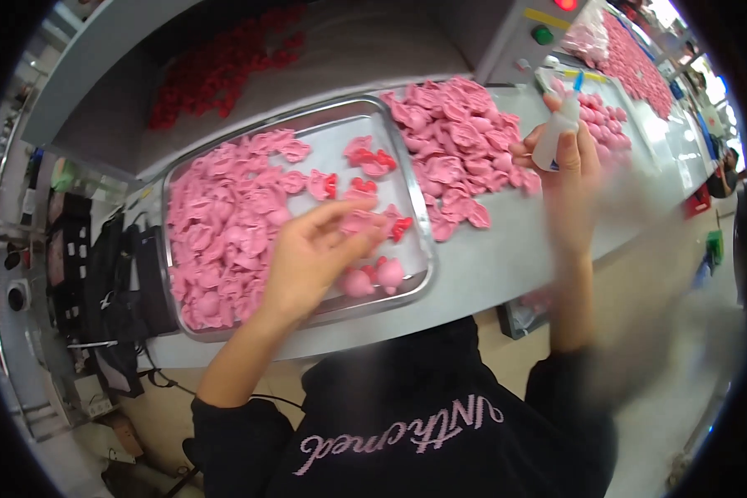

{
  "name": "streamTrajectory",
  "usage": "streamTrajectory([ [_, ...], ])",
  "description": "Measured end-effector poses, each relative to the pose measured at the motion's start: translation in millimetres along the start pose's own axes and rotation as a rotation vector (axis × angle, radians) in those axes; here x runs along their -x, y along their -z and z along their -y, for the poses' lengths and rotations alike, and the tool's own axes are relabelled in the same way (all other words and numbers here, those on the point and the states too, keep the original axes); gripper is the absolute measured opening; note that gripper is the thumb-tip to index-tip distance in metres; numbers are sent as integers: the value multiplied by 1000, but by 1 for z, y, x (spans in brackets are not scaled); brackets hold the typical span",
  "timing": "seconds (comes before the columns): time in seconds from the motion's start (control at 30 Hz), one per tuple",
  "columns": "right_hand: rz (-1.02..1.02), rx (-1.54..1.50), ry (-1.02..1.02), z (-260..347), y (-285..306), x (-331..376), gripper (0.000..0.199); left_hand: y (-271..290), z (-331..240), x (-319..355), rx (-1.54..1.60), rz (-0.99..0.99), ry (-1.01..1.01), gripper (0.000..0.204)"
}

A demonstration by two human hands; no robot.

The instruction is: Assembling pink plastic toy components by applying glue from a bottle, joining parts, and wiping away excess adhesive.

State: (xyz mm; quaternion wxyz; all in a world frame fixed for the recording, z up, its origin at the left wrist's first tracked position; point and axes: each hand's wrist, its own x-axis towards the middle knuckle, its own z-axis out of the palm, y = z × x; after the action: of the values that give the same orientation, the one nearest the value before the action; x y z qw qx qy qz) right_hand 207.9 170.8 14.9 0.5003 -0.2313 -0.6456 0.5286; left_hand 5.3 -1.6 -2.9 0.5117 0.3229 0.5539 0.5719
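Observation:
Over the right half of a metal tray (427, 249), my left hand (311, 253) has its thumb and fingers closed about a pink moulded piece (358, 221) with a red part at its end. Beside it in the tray lie more pink pieces with red parts (373, 162) and a pair of rounded pink ones (358, 282). A heap of pink moulded pieces (224, 224) fills the tray's left half. Raised to the right, my right hand (577, 158) is wrapped round a translucent white squeeze bottle (560, 133), its blue tip pointing up.
Loose pink pieces (465, 137) are piled on the table (481, 266) right of the tray. A grey machine housing (506, 41) with red pieces (216, 75) inside stands behind. Farther right is a tray of rounded pink parts (602, 120). Dark equipment (149, 274) stands at the left.

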Motion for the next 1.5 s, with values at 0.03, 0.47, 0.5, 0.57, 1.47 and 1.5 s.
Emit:
streamTrajectory([
  [0.03,112,-184,-72,6,-7,-6,41,-3,0,-1,60,45,-1,33],
  [0.47,310,-549,-414,-22,-52,-9,36,-5,1,7,219,98,64,46],
  [0.5,292,-539,-436,-22,-52,-9,33,-3,1,7,176,142,110,44],
  [0.57,276,-534,-430,-17,-54,-11,30,-3,3,7,133,183,144,43],
  [1.47,237,-960,-519,-24,-42,-10,31,-25,-3,4,145,125,77,44],
  [1.5,221,-949,-530,-25,-43,-11,31,-24,1,2,214,132,108,44],
])
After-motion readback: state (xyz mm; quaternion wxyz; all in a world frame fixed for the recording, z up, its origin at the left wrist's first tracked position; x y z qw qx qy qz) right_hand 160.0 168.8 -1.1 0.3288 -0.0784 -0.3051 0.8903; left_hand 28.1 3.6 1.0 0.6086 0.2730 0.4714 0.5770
